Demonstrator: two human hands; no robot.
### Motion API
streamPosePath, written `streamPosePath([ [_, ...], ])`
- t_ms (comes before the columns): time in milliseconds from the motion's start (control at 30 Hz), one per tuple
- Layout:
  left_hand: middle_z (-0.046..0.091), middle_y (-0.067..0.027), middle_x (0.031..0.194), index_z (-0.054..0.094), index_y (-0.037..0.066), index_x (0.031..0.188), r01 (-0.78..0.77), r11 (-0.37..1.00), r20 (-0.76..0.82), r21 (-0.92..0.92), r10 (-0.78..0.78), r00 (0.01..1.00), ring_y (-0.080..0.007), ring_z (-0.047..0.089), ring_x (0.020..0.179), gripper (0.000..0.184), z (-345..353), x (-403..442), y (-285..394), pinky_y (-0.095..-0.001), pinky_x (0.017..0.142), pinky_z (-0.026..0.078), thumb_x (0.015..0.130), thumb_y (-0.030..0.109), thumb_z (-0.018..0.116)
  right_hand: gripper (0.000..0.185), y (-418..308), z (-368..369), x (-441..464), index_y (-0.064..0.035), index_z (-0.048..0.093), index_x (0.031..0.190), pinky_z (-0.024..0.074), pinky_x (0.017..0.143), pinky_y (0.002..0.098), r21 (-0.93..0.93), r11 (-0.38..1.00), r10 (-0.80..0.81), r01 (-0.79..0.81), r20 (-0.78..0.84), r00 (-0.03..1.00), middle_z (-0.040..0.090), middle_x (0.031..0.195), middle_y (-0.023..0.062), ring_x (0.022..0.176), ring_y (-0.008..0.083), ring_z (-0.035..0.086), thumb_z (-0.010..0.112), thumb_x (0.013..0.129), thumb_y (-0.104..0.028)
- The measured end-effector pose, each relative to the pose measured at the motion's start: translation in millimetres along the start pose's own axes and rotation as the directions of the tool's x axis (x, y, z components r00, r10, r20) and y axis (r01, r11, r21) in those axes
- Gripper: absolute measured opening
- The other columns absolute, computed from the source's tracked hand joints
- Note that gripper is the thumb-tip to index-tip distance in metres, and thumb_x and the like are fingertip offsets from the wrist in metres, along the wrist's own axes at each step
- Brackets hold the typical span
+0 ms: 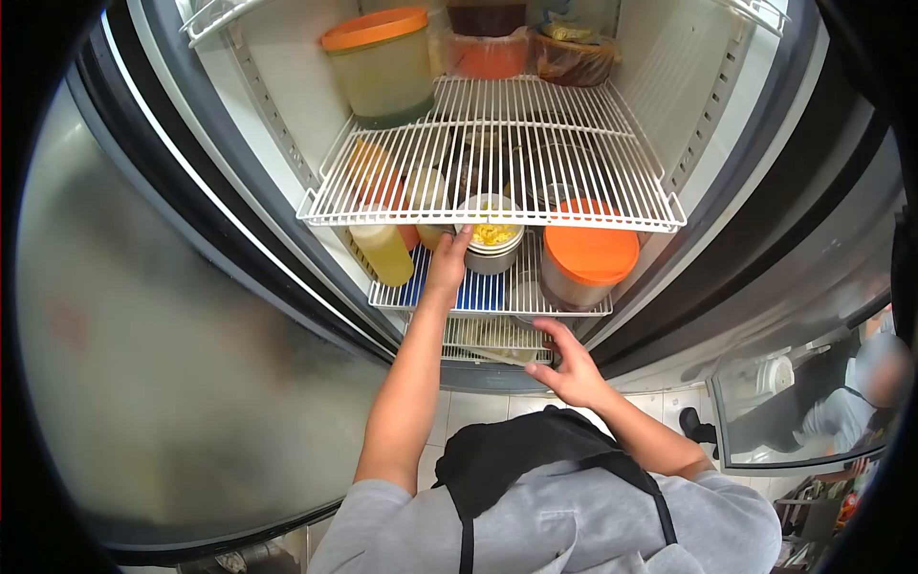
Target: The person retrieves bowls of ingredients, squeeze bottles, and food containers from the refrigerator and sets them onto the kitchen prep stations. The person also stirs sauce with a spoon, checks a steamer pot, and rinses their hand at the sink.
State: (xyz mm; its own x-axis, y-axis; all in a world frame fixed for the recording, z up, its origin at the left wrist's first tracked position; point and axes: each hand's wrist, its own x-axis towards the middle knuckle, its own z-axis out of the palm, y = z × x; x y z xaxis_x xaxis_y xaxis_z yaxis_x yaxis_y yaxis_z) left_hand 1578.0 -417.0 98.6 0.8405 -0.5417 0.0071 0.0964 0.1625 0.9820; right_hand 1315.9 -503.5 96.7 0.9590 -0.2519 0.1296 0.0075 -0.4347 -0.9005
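"Since you only have my remote feed to go by, what fills it, biggest first?"

"I see a refrigerator [660, 57] with smooth pale walls and a curved, hazy door [172, 364] on the left. Across it run an upper shelf [612, 226] and a lower shelf [392, 308], both of thin white-coated wire. Next come two round tubs with orange lids, one up top [382, 81], one below [590, 258]."

"And the hands?"

"I have the left hand [448, 263] against the near left side of a bowl stack [491, 260]; its fingers are partly hidden, so I can't tell whether they pinch. The right hand [572, 371] is empty, fingers spread, just below the lower shelf's front edge."

"Where exactly is the stack, and how would it handle?"

"Under the upper shelf's front lip, between a bottle of yellow liquid [385, 256] and the lower tub. I'd judge it stiff, moderately heavy, perhaps slick if chilled. I'd cup opposite sides low down, keeping it level so the bowls don't slide apart."

"Smallest?"

"Loose yellow shreds [492, 234] in the top bowl, soft-looking and easily spilled; the bowls' round rims are white, the base greyer."
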Motion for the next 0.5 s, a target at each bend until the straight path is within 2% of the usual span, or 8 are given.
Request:
streamPosePath([
  [67,0.056,-0.0064,0.132,0.054,0.003,0.128,-0.024,0.998,-0.040,-0.055,0.022,0.999,-0.0161,0.048,0.120,0.050,0.5,6.6,-16.7,-0.0347,0.100,0.035,0.097,0.042,0.053,0.081,1.3,16.8,26.8,-0.0008,0.024,0.148,0.0375,0.109,0.0439,0.126,0.991,-0.020,0.036,-0.126,0.992,0.031,0.150,0.0245,0.140,0.0345,0.032,0.070,0.087,-0.028],
  [133,0.058,-0.0056,0.126,0.056,0.003,0.124,0.002,0.982,-0.049,-0.188,-0.012,0.999,-0.0161,0.051,0.115,0.042,-4.4,7.4,-26.7,-0.0338,0.098,0.036,0.097,0.034,0.052,0.086,-15.8,27.3,64.0,0.0026,0.015,0.150,0.0276,0.114,0.0417,0.218,0.976,0.049,0.000,-0.222,0.974,0.024,0.152,0.0283,0.144,0.0361,0.024,0.064,0.090,-0.035],
  [233,0.061,-0.0048,0.115,0.058,0.004,0.117,-0.030,0.966,-0.026,-0.258,0.024,0.999,-0.0164,0.054,0.107,0.031,-21.4,11.6,-56.2,-0.0326,0.096,0.038,0.095,0.025,0.050,0.080,21.0,50.9,131.5,0.0021,0.016,0.150,0.0215,0.116,0.0380,0.344,0.939,0.175,-0.018,-0.429,0.886,0.026,0.153,0.0255,0.143,0.0346,0.025,0.056,0.094,-0.038],
  [300,0.061,-0.0038,0.103,0.061,0.005,0.105,-0.112,0.961,-0.053,-0.254,0.102,0.993,-0.0159,0.054,0.099,0.022,-17.3,4.2,-51.4,-0.0317,0.092,0.039,0.092,0.020,0.050,0.075,14.1,46.5,155.2,0.0019,0.017,0.150,0.0206,0.116,0.0370,0.520,0.849,0.198,0.093,-0.477,0.856,0.027,0.153,0.0233,0.142,0.0326,0.027,0.050,0.097,-0.038],
  [333,0.061,-0.0038,0.103,0.061,0.005,0.104,-0.101,0.961,-0.059,-0.258,0.089,0.994,-0.0157,0.054,0.098,0.022,-15.7,4.0,-52.7,-0.0318,0.092,0.039,0.092,0.020,0.050,0.073,7.0,44.1,164.3,0.0017,0.017,0.150,0.0201,0.115,0.0365,0.596,0.789,0.216,0.148,-0.496,0.841,0.028,0.153,0.0222,0.141,0.0316,0.028,0.048,0.098,-0.038],
  [367,0.061,-0.0039,0.103,0.061,0.005,0.103,-0.089,0.961,-0.066,-0.262,0.074,0.995,-0.0156,0.053,0.098,0.021,-15.3,3.3,-54.3,-0.0320,0.092,0.039,0.092,0.020,0.051,0.065,0.6,41.8,171.7,-0.0020,0.023,0.150,0.0204,0.114,0.0329,0.681,0.732,0.388,0.015,-0.435,0.813,0.036,0.150,0.0133,0.139,0.0227,0.031,0.044,0.100,-0.040],
  [467,0.059,-0.0031,0.102,0.062,0.004,0.100,-0.066,0.972,-0.054,-0.227,0.055,0.997,-0.0135,0.051,0.097,0.021,-7.7,-1.0,-44.4,-0.0309,0.092,0.036,0.091,0.020,0.052,0.064,4.6,45.8,174.5,-0.0026,0.027,0.148,0.0213,0.114,0.0323,0.680,0.732,0.316,0.055,-0.409,0.856,0.036,0.150,0.0131,0.139,0.0226,0.032,0.044,0.100,-0.041],
  [500,0.059,-0.0026,0.101,0.062,0.004,0.099,-0.057,0.972,-0.063,-0.229,0.044,0.997,-0.0135,0.051,0.098,0.021,-4.5,-7.8,-36.9,-0.0305,0.092,0.036,0.091,0.020,0.052,0.062,5.3,47.1,174.9,-0.0012,0.028,0.147,0.0246,0.112,0.0340,0.673,0.739,0.347,0.022,-0.409,0.844,0.039,0.146,0.0170,0.136,0.0258,0.036,0.042,0.101,-0.040],
])
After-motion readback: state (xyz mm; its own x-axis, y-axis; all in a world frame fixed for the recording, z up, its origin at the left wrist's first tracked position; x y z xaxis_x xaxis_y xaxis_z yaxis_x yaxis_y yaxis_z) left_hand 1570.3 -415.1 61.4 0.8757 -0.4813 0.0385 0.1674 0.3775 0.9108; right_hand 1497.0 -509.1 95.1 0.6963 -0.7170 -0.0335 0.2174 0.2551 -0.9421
